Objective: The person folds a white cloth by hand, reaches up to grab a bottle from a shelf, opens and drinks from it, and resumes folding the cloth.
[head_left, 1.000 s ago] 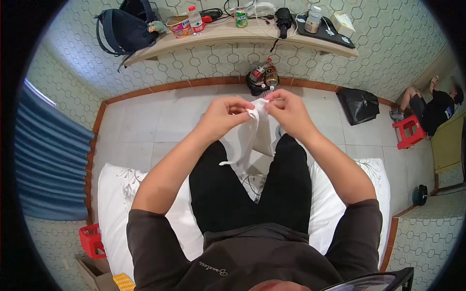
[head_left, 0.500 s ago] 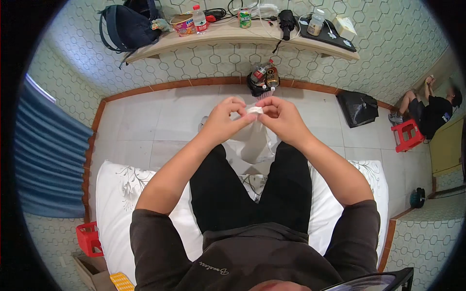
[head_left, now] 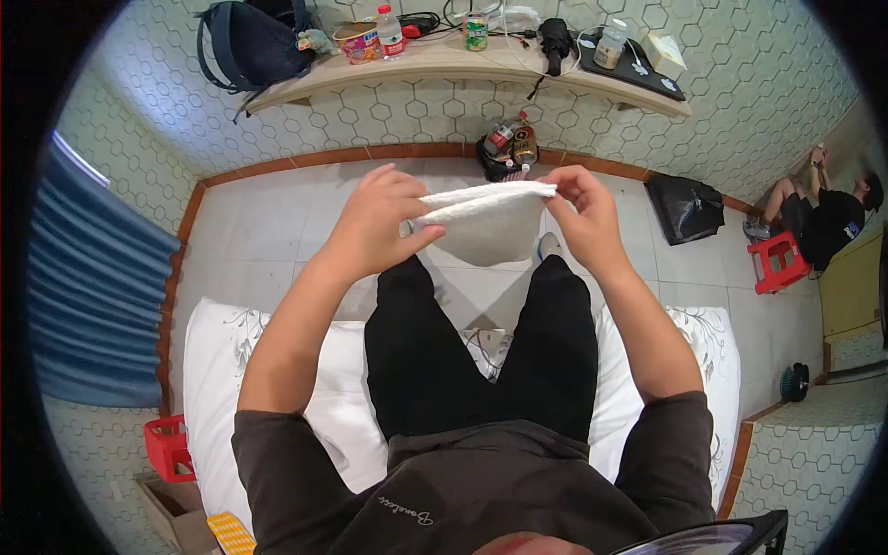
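White cloth (head_left: 490,227) hangs between the two hands in front of the knees, above the tiled floor (head_left: 342,222). Its upper edge is drawn nearly straight from hand to hand, probably so that the rest can drop freely without bunching. The left hand (head_left: 377,220) grips one end between thumb and fingers, several fingers spread, which seems to spread the support over more of the edge. The right hand (head_left: 583,208) pinches the opposite corner with thumb and fingertips, a small hold that leaves most of the cloth uncovered. Both forearms reach forward, keeping it clear of the black trousers (head_left: 550,347), whose parted legs leave room below. The wearer sits on a bed with a white sheet (head_left: 347,407).

Beyond the hands, bottles (head_left: 513,143) stand gathered in a dark bag against the wall, likely to keep them together. Higher up, a shelf (head_left: 444,72) holds a backpack (head_left: 254,46), a cup (head_left: 358,42) and a can (head_left: 475,32). Far right, another person (head_left: 823,227) sits at a red stool (head_left: 777,264).
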Action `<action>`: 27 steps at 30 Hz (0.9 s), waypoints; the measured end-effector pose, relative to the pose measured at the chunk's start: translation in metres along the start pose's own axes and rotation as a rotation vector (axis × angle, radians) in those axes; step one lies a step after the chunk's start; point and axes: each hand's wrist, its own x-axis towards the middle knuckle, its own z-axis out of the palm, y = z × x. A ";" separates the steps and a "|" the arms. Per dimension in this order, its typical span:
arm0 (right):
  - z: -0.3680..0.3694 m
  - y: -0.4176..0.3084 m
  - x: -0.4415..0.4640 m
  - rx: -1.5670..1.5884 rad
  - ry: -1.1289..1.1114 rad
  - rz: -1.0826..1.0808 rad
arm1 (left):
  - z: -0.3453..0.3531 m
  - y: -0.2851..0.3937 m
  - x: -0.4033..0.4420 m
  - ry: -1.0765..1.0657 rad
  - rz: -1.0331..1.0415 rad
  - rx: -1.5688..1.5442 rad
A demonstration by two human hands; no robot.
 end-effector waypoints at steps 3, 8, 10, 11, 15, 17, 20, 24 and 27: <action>0.003 0.036 -0.006 -0.002 0.025 -0.042 | 0.007 0.000 0.001 -0.027 0.024 -0.034; -0.001 0.064 -0.011 0.029 -0.036 0.059 | 0.019 -0.003 0.001 -0.111 -0.291 -0.267; -0.010 0.041 -0.007 0.133 -0.008 0.029 | -0.002 0.007 0.006 0.004 -0.260 -0.551; -0.016 0.018 -0.003 0.131 -0.005 0.035 | -0.016 0.013 0.012 0.000 -0.261 -0.557; -0.026 -0.024 0.042 0.596 0.172 0.049 | -0.016 0.007 0.058 0.523 -0.476 -1.505; -0.010 0.012 0.035 0.787 0.045 0.283 | 0.011 0.016 0.060 0.427 -0.771 -1.601; 0.004 0.054 -0.010 0.862 -0.187 0.715 | 0.128 -0.034 0.016 0.142 -0.957 -1.997; 0.023 0.077 -0.104 1.246 -0.281 1.018 | 0.125 0.033 -0.074 -0.091 -1.312 -2.122; 0.029 0.095 -0.123 0.985 -0.208 0.923 | 0.138 0.031 -0.110 -0.028 -1.172 -2.235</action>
